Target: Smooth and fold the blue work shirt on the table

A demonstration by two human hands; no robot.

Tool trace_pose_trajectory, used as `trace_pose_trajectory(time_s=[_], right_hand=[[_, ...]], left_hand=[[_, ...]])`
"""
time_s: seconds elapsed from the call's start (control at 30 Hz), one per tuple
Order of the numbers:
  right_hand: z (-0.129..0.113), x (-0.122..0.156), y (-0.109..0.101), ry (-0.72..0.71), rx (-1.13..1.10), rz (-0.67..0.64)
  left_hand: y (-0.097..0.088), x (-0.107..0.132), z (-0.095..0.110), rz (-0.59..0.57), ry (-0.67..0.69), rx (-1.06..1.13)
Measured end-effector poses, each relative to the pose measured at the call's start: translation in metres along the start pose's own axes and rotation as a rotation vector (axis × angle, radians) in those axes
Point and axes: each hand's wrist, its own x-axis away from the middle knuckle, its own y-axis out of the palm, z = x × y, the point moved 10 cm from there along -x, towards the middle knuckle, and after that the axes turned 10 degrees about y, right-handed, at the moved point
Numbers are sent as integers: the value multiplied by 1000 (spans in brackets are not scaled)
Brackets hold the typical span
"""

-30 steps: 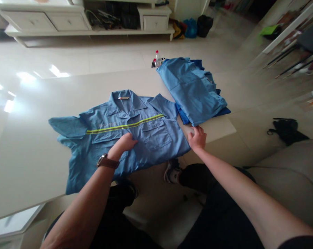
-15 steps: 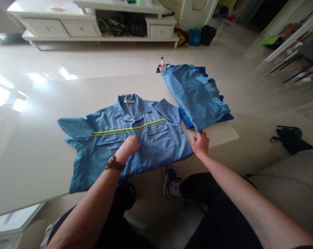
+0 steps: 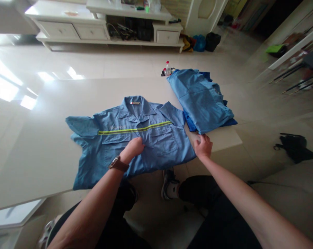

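Observation:
A short-sleeved blue work shirt (image 3: pixel 161 141) with a yellow-green and grey stripe across the chest lies front up on the pale table (image 3: pixel 52 148). Its collar points away from me and its lower part reaches the near edge. My left hand (image 3: pixel 135 147), a watch on its wrist, is closed on the shirt's front opening just below the stripe. At the near corner of a pile of folded blue clothes (image 3: pixel 200 100), my right hand (image 3: pixel 204 146) has its fingers curled. The fingertips are partly hidden, so what they pinch is unclear.
Beyond the table stands a white TV cabinet (image 3: pixel 65 29) with bags (image 3: pixel 212 41) beside it. A red-capped bottle (image 3: pixel 168 69) shows behind the pile. A black bag (image 3: pixel 294 147) lies on the floor to the right, near a grey sofa (image 3: pixel 296 193).
The whole view has shifted slightly, so the scene sits a little further right and lower. Both hands keep their places at the shirt front and the pile's corner.

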Motion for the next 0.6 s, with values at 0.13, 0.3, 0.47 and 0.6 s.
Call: trace_pose_trajectory(time_s=[0.13,0.3,0.47,0.6], right_hand=[[0,-1,0,-8,5,6],[0,-1,0,-3,7,8],[0,0,0,1,6,1],[1,0,1,-2,7,-1]], left_hand=[[1,4,7,-11,23,-92],[2,2,9,-6,82,-124],[4,-3,1,-15,66,-106],[10,-6,0,-56,52,-73]])
